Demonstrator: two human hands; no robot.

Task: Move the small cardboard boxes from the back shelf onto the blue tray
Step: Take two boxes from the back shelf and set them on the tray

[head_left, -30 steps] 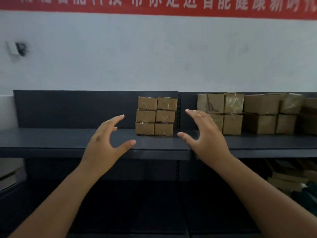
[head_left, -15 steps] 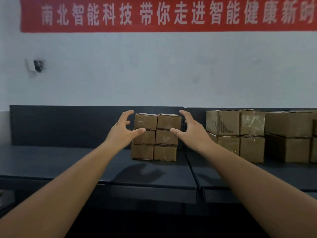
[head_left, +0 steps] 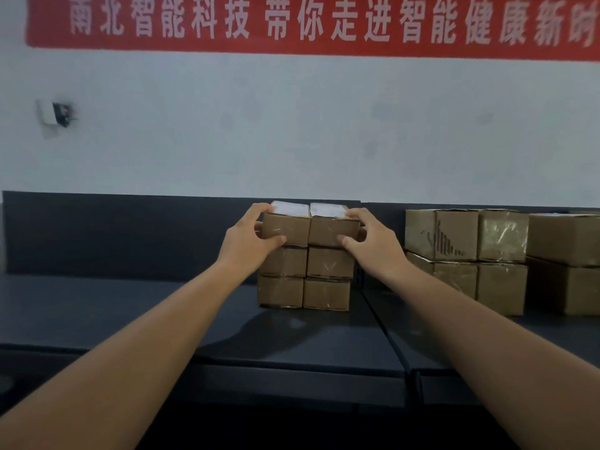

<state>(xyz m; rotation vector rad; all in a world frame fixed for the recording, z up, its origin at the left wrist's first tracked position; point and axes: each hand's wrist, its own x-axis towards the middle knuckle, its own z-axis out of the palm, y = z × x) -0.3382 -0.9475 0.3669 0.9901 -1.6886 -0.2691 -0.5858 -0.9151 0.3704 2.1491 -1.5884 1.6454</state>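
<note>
Several small cardboard boxes [head_left: 305, 289] are stacked two wide and three high on the dark back shelf [head_left: 130, 306]. My left hand [head_left: 248, 241] clasps the top left box [head_left: 289, 227], thumb on its front and fingers over its top edge. My right hand [head_left: 373, 243] clasps the top right box [head_left: 331, 228] the same way. Both top boxes sit on the stack, pressed side by side. The blue tray is out of view.
Bigger cardboard boxes [head_left: 467, 254] are stacked to the right on the same shelf. A dark back panel [head_left: 130, 232] rises behind the shelf under a white wall with a red banner [head_left: 308, 24]. A seam [head_left: 386, 329] splits the shelf beside the small stack.
Both hands have gone forward from open in front of the shelf to closing on the two top boxes of the small stack. The camera has come closer.
</note>
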